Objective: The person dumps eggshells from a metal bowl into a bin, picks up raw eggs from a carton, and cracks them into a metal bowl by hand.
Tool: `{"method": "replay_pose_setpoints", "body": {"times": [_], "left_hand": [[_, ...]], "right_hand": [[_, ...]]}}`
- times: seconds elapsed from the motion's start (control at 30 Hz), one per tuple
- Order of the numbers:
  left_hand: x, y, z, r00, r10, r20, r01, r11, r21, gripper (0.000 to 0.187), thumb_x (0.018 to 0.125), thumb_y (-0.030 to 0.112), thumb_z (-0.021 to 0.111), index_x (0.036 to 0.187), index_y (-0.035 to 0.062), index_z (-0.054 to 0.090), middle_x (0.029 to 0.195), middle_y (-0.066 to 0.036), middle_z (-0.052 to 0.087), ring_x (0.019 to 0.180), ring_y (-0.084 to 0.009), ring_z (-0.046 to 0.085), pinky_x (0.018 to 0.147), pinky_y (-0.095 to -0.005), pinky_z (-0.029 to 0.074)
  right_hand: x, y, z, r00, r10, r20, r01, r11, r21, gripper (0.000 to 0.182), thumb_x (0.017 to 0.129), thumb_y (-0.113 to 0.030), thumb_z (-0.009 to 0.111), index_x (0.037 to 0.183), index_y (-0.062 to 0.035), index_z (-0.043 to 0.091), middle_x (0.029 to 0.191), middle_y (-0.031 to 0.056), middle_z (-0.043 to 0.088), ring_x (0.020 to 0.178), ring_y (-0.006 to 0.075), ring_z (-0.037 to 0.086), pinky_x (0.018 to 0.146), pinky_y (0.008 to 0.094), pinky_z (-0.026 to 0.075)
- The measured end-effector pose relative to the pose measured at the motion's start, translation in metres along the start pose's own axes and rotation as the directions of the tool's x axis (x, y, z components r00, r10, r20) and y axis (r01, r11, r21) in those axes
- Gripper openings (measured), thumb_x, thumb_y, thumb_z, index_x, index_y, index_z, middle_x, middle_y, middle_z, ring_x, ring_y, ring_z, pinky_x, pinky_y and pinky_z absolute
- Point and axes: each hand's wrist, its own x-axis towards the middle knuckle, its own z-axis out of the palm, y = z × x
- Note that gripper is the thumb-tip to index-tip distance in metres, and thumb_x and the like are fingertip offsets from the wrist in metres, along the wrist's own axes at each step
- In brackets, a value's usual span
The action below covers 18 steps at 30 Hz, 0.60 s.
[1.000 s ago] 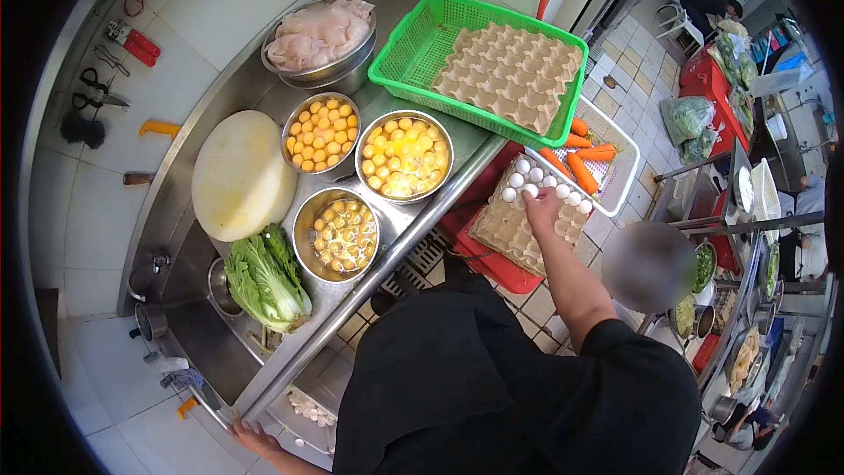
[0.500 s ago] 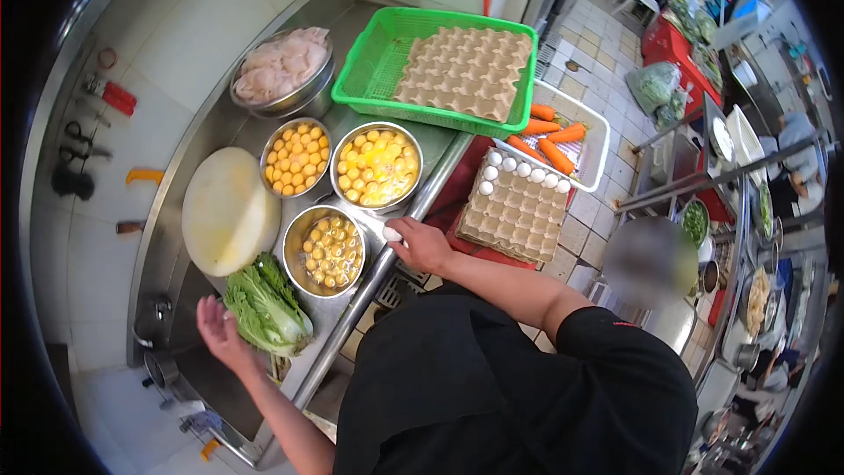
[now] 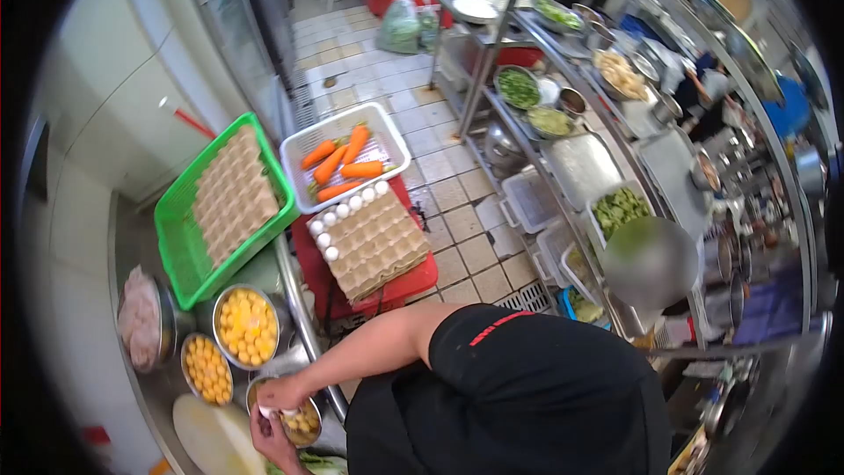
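Observation:
Over a steel bowl of yolks (image 3: pixel 305 422), my right hand (image 3: pixel 283 392) and my left hand (image 3: pixel 274 442) meet with fingers closed around a white egg (image 3: pixel 266 411), mostly hidden between them. Another bowl of yolks (image 3: pixel 248 325) and a smaller one (image 3: pixel 207 369) stand beside it. The round pale board (image 3: pixel 207 440) lies at the lower left, and leafy cabbage (image 3: pixel 321 464) shows at the bottom edge. Several white eggs line two edges of the cardboard egg tray (image 3: pixel 374 242) on a red stool (image 3: pixel 422 277).
A green basket (image 3: pixel 180 268) holds another cardboard tray. Carrots lie in a white basket (image 3: pixel 400 145). A bowl of pale meat (image 3: pixel 141 321) stands at the left. Metal shelves (image 3: pixel 527 145) with food containers rise on the right; people stand farther back.
The view has swung right. My right hand has carried the egg from the counter edge to the bowl, and my left hand has come in from beside the cabbage to meet it.

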Motion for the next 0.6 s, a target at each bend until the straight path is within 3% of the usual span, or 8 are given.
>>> {"method": "replay_pose_setpoints", "body": {"times": [0.07,0.1,0.2,0.3,0.37,0.4,0.53,0.6], "left_hand": [[0.001,0.010,0.003,0.999,-0.005,0.045,0.005,1.000,0.010,0.038,0.092,0.000,0.055,0.128,-0.0083,0.049,0.123,-0.017,0.057,0.111,-0.0224,0.056,0.095,-0.0328,0.045],[-0.002,0.021,0.006,0.997,-0.064,-0.040,0.068,0.991,0.115,0.036,0.089,0.001,0.060,0.124,-0.0045,0.055,0.118,-0.017,0.061,0.107,-0.0252,0.058,0.091,-0.0337,0.049],[0.001,0.030,0.004,0.987,-0.122,-0.108,0.146,0.959,0.245,0.038,0.082,-0.001,0.068,0.119,0.0002,0.062,0.113,-0.015,0.064,0.104,-0.0272,0.059,0.087,-0.0342,0.052],[0.000,0.044,0.012,0.990,-0.110,-0.088,0.126,0.970,0.209,0.031,0.081,-0.001,0.070,0.111,-0.0002,0.066,0.109,-0.013,0.065,0.100,-0.0254,0.059,0.085,-0.0351,0.051],[-0.001,0.052,0.015,0.993,-0.093,-0.070,0.110,0.944,0.310,0.026,0.082,0.000,0.068,0.108,-0.0004,0.066,0.106,-0.013,0.067,0.100,-0.0243,0.059,0.085,-0.0361,0.049],[-0.003,0.058,0.017,0.995,-0.064,-0.075,0.086,0.936,0.341,0.021,0.083,0.001,0.067,0.104,-0.0009,0.067,0.105,-0.012,0.067,0.097,-0.0255,0.060,0.086,-0.0369,0.049],[-0.001,0.042,0.008,0.999,0.032,-0.017,-0.027,0.964,0.266,0.023,0.083,0.002,0.067,0.105,-0.0019,0.066,0.103,-0.012,0.067,0.092,-0.0256,0.061,0.084,-0.0366,0.050],[-0.001,0.027,0.007,0.997,0.029,-0.065,0.001,0.908,0.420,0.028,0.082,0.003,0.068,0.110,-0.0017,0.064,0.101,-0.012,0.067,0.090,-0.0255,0.062,0.082,-0.0365,0.051]], "right_hand": [[0.007,0.006,0.008,0.995,-0.017,-0.098,0.027,0.994,0.106,0.034,0.093,-0.028,0.040,0.090,-0.0038,0.064,0.082,0.0113,0.066,0.062,0.0237,0.065,0.039,0.0350,0.051],[0.003,-0.001,0.002,0.991,-0.013,-0.134,0.027,0.994,0.106,0.034,0.093,-0.028,0.040,0.090,-0.0038,0.064,0.082,0.0113,0.066,0.062,0.0237,0.065,0.039,0.0350,0.051],[-0.004,-0.012,-0.002,0.996,0.076,-0.040,-0.075,0.997,0.032,0.037,0.094,-0.028,0.040,0.090,0.0007,0.063,0.080,0.0150,0.067,0.066,0.0261,0.066,0.046,0.0388,0.052],[0.018,0.022,0.011,0.987,-0.139,-0.086,0.122,0.976,-0.183,0.039,0.095,-0.028,0.040,0.088,0.0038,0.061,0.077,0.0174,0.066,0.067,0.0293,0.066,0.055,0.0408,0.053],[0.020,0.027,0.013,1.000,0.001,0.010,0.001,0.984,-0.177,0.038,0.097,-0.030,0.040,0.102,0.0040,0.056,0.099,0.0261,0.064,0.092,0.0422,0.062,0.081,0.0466,0.048],[0.019,0.030,0.015,0.992,-0.110,-0.060,0.092,0.965,-0.244,0.037,0.095,-0.028,0.040,0.093,0.0032,0.060,0.082,0.0213,0.067,0.078,0.0337,0.066,0.070,0.0426,0.052],[0.008,0.016,0.000,0.989,-0.147,-0.032,0.131,0.944,-0.304,0.037,0.093,-0.030,0.043,0.096,0.0038,0.060,0.088,0.0235,0.067,0.085,0.0361,0.066,0.075,0.0446,0.050],[-0.001,0.000,-0.006,0.999,-0.038,0.038,0.051,0.910,-0.412,0.039,0.094,-0.032,0.044,0.107,0.0032,0.054,0.100,0.0256,0.064,0.098,0.0418,0.061,0.086,0.0483,0.047]]}}
